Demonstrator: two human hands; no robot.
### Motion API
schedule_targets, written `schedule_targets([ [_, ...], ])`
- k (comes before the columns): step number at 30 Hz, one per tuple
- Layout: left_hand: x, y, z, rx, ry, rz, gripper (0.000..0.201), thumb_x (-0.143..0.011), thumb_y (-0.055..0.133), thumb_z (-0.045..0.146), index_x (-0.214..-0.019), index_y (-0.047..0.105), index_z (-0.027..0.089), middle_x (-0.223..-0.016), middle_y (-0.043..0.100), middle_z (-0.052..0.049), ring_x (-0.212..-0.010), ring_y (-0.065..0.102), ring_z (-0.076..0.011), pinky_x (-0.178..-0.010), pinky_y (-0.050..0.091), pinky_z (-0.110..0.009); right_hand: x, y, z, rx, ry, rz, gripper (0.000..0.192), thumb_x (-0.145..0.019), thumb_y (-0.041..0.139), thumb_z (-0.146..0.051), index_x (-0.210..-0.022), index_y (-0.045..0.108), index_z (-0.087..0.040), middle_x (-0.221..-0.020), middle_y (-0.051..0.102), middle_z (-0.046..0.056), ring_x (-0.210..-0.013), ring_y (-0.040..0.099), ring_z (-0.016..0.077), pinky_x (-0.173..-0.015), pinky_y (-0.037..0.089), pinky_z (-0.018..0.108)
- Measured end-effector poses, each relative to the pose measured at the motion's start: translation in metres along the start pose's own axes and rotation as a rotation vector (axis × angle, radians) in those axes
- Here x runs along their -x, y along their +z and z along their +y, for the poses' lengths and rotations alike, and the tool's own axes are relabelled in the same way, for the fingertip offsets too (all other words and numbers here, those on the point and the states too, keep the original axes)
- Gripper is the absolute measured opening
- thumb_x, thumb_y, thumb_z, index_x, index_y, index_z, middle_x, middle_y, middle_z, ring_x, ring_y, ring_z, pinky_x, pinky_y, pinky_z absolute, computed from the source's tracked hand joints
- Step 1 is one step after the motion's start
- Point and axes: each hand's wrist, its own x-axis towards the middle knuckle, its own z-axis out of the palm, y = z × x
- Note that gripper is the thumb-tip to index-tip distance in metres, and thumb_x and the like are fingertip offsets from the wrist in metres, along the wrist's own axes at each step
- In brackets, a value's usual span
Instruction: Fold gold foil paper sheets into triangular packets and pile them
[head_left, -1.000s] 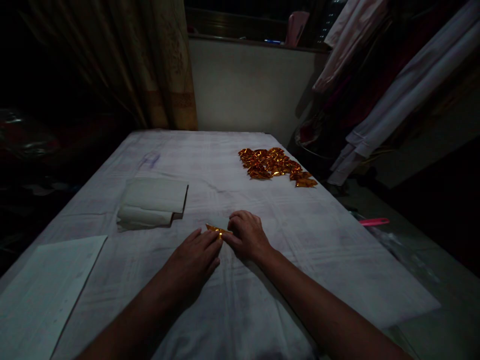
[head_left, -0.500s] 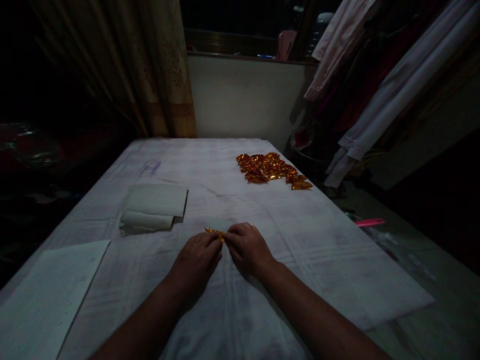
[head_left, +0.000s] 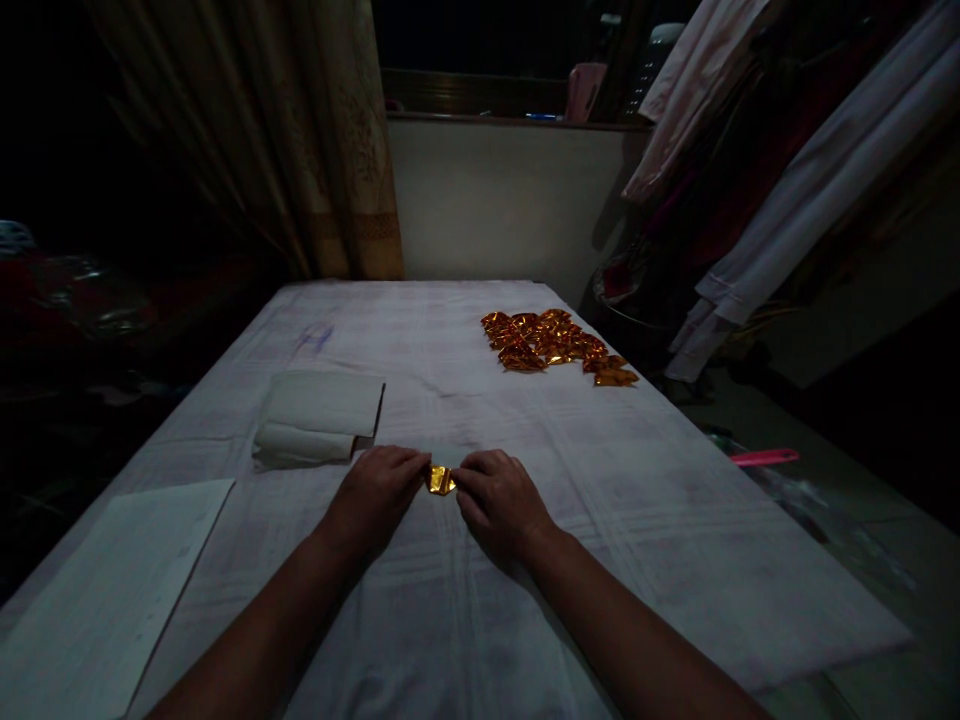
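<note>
Between my two hands, just above or on the cloth-covered table [head_left: 480,580], is a small shiny gold foil packet [head_left: 439,480]. My left hand [head_left: 377,497] pinches its left end, fingers closed. At the other end, my right hand [head_left: 499,500] grips it between thumb and fingers. The middle of the foil shows, flat and folded; both ends are hidden by my fingertips. Farther off to the right lies a pile of similar gold-orange foil packets [head_left: 551,342], with twisted or pointed ends.
A folded pale cloth or paper bundle [head_left: 322,405] lies left of my hands, and a flat white sheet [head_left: 112,580] is at the near left. Clothes [head_left: 810,170] hang at the right. Beyond the right table edge is a pink handle [head_left: 765,457]. A curtain [head_left: 352,150] hangs behind.
My hands have drawn apart a little, the left one moving left. More of the gold foil packet now shows between them. The view has shifted slightly.
</note>
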Motion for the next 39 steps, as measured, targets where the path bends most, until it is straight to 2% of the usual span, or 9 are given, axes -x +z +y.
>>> schedule_targets([
  [4,-0.01,-0.001,0.005,-0.041,-0.001,-0.056,0.02,-0.096,0.06,0.024,-0.112,0.071,0.022,-0.098,0.074,-0.007,-0.09,0.067,-0.0231,-0.081,0.05,-0.037,-0.001,-0.001,0.0,-0.005,0.013,-0.005,0.022,-0.087,0.067,-0.019,-0.107,0.075,-0.023,-0.108,0.07,0.006,-0.101,0.059,0.0241,-0.087,0.044,0.038],
  [10,-0.014,-0.002,0.014,0.023,-0.153,-0.033,0.01,-0.097,0.057,0.024,-0.091,0.064,0.019,-0.088,0.067,-0.005,-0.084,0.062,-0.0208,-0.076,0.049,-0.033,-0.002,0.001,0.005,-0.018,-0.007,0.009,0.016,-0.09,0.068,-0.024,-0.104,0.074,-0.023,-0.107,0.071,0.006,-0.099,0.06,0.0232,-0.086,0.044,0.037],
  [13,-0.011,-0.005,0.01,0.078,-0.075,-0.064,0.017,-0.097,0.056,0.023,-0.085,0.066,0.019,-0.088,0.069,-0.005,-0.083,0.062,-0.0194,-0.075,0.049,-0.031,-0.005,0.001,0.008,-0.013,-0.024,0.001,0.016,-0.09,0.07,-0.026,-0.105,0.075,-0.024,-0.105,0.071,0.006,-0.097,0.061,0.0228,-0.083,0.044,0.036],
  [16,-0.009,-0.01,0.002,0.109,0.052,-0.089,0.017,-0.098,0.055,0.023,-0.099,0.072,0.021,-0.094,0.073,-0.006,-0.085,0.066,-0.0189,-0.076,0.051,-0.031,-0.008,0.0,0.01,-0.006,-0.039,-0.031,0.019,-0.089,0.072,-0.028,-0.107,0.075,-0.024,-0.105,0.072,0.006,-0.095,0.061,0.0225,-0.081,0.044,0.035],
  [18,-0.01,-0.013,-0.001,0.081,0.103,-0.107,0.019,-0.099,0.055,0.024,-0.104,0.073,0.022,-0.096,0.073,-0.006,-0.084,0.067,-0.019,-0.074,0.051,-0.031,-0.009,-0.001,0.011,0.001,-0.04,-0.047,0.018,-0.088,0.073,-0.029,-0.105,0.075,-0.023,-0.105,0.071,0.005,-0.095,0.061,0.0224,-0.08,0.044,0.035],
  [22,-0.012,-0.013,-0.001,-0.033,0.171,-0.105,0.016,-0.098,0.057,0.021,-0.102,0.071,0.021,-0.091,0.073,-0.005,-0.079,0.066,-0.0199,-0.071,0.051,-0.032,-0.01,-0.002,0.01,0.018,-0.03,-0.044,0.017,-0.086,0.076,-0.03,-0.101,0.075,-0.022,-0.104,0.071,0.006,-0.095,0.061,0.0225,-0.08,0.044,0.035],
  [26,-0.011,-0.01,0.002,-0.11,0.232,-0.042,0.013,-0.095,0.058,0.016,-0.103,0.067,0.019,-0.092,0.071,-0.005,-0.08,0.065,-0.0219,-0.073,0.051,-0.035,-0.01,0.0,0.009,0.028,-0.022,-0.023,0.017,-0.087,0.075,-0.029,-0.102,0.073,-0.021,-0.104,0.07,0.006,-0.094,0.06,0.0222,-0.079,0.044,0.035],
  [32,-0.009,-0.005,0.009,-0.093,0.159,0.025,0.013,-0.097,0.054,0.017,-0.093,0.066,0.019,-0.09,0.069,-0.006,-0.082,0.062,-0.0205,-0.076,0.048,-0.035,-0.01,0.004,0.011,0.072,-0.012,-0.012,0.01,-0.095,0.063,-0.023,-0.1,0.072,-0.022,-0.1,0.069,0.006,-0.091,0.059,0.0208,-0.079,0.043,0.033],
  [39,-0.009,-0.009,0.023,0.02,-0.074,-0.061,0.022,-0.099,0.047,0.025,-0.088,0.066,0.02,-0.081,0.067,-0.004,-0.077,0.06,-0.0211,-0.072,0.044,-0.035,-0.015,-0.002,0.014,0.047,0.114,-0.081,0.014,-0.097,0.059,-0.024,-0.094,0.073,-0.023,-0.09,0.071,0.004,-0.085,0.062,0.0187,-0.077,0.042,0.031],
])
